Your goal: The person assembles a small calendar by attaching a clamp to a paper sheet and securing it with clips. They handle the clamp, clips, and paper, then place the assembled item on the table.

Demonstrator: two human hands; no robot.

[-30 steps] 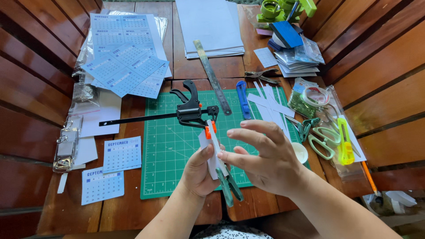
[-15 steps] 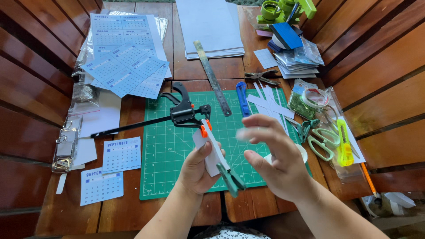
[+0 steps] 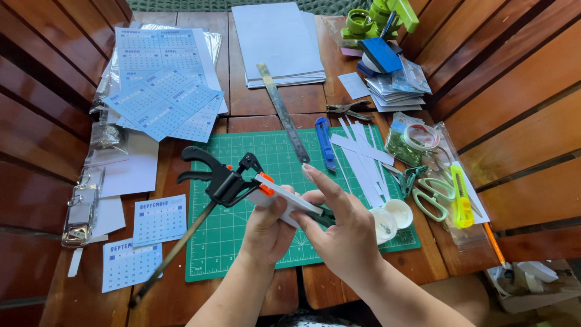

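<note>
My left hand [image 3: 266, 233] grips a narrow stack of white cards [image 3: 284, 198] from below, above the green cutting mat [image 3: 230, 248]. A black bar clamp [image 3: 221, 177] with orange pads is clamped on the stack's far end, and its long bar [image 3: 172, 254] slants down to the left. My right hand [image 3: 345, 227] pinches the near end of the stack, thumb against it and forefinger stretched out along its top. Something dark green [image 3: 327, 216] shows at that end, mostly hidden by my fingers.
On the mat lie a steel ruler [image 3: 283, 112], a blue utility knife [image 3: 325, 142], white paper strips [image 3: 363, 160] and two small white caps [image 3: 392, 219]. Green scissors [image 3: 434, 195] and a yellow knife [image 3: 461, 197] are right. Calendar sheets [image 3: 160, 106], small calendar cards [image 3: 159, 219] and a binder ring mechanism [image 3: 82, 209] are left.
The clamp has swung round, so its bar now points down-left instead of straight left. My right hand has closed in on the card stack, and both hands have dropped lower.
</note>
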